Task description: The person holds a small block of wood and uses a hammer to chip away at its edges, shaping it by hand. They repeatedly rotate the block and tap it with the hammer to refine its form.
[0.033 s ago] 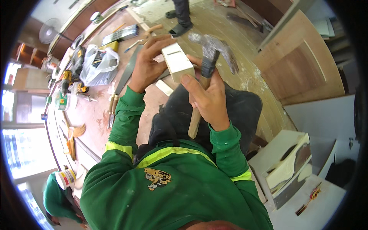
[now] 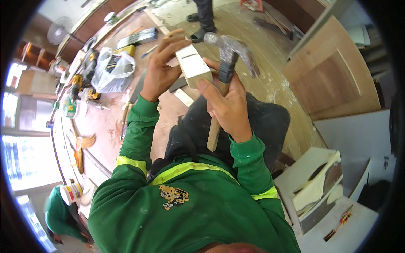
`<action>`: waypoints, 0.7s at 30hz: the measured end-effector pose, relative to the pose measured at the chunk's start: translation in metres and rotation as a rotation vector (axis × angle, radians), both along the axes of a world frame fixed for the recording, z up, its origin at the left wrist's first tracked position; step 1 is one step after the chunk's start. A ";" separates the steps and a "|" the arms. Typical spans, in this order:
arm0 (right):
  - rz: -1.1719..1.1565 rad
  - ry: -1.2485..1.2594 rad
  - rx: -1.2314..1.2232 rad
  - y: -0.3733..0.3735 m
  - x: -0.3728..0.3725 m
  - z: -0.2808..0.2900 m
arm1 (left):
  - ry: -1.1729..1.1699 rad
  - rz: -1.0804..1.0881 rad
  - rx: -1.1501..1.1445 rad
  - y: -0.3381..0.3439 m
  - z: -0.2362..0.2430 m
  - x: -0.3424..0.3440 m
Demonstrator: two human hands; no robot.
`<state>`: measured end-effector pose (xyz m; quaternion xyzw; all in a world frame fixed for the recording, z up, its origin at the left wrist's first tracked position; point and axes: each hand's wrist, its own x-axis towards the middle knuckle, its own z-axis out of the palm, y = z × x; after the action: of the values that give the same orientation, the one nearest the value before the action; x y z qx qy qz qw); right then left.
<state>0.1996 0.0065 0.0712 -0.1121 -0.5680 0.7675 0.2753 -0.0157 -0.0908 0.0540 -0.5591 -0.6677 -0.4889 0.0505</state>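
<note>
A wooden block [image 2: 194,64] with a white face and a narrow dark slot across it, like a hand plane seen from its sole, is held up in front of me. My left hand [image 2: 161,75] is closed on its left side, fingers over the far edge. My right hand [image 2: 229,107] is wrapped round the wooden handle of a claw hammer [image 2: 228,63], its worn metal head upward and dark wrapping below. The right thumb presses the block's near end, and a right finger reaches behind its right side. The block's underside is hidden.
On the worktop [image 2: 109,120] at left lie a plastic bag [image 2: 112,71], a yellow drill [image 2: 76,86] and a hand broom [image 2: 80,149]. Another person's feet [image 2: 200,34] stand ahead; someone in green [image 2: 59,215] bends at lower left. A wooden panel [image 2: 333,76] leans at right.
The view has tilted slightly, so the surroundings sit a little differently. The block's white face has turned slightly more toward me; both hands keep their hold.
</note>
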 end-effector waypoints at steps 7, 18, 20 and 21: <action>0.188 -0.047 0.128 -0.013 -0.027 0.016 | 0.119 0.326 0.092 -0.082 0.076 -0.055; 0.028 0.114 0.017 -0.032 -0.038 0.009 | 0.109 0.327 0.023 -0.093 0.056 -0.027; 0.049 0.030 0.023 -0.027 -0.039 0.013 | -0.037 0.226 0.028 -0.079 0.039 -0.014; 0.063 -0.008 0.026 -0.025 -0.040 0.016 | -0.034 0.220 0.000 -0.073 0.032 -0.006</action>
<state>0.1599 -0.0189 0.0870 -0.0935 -0.5824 0.7678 0.2502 -0.0213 -0.1642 0.0859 -0.4738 -0.7259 -0.4899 0.0926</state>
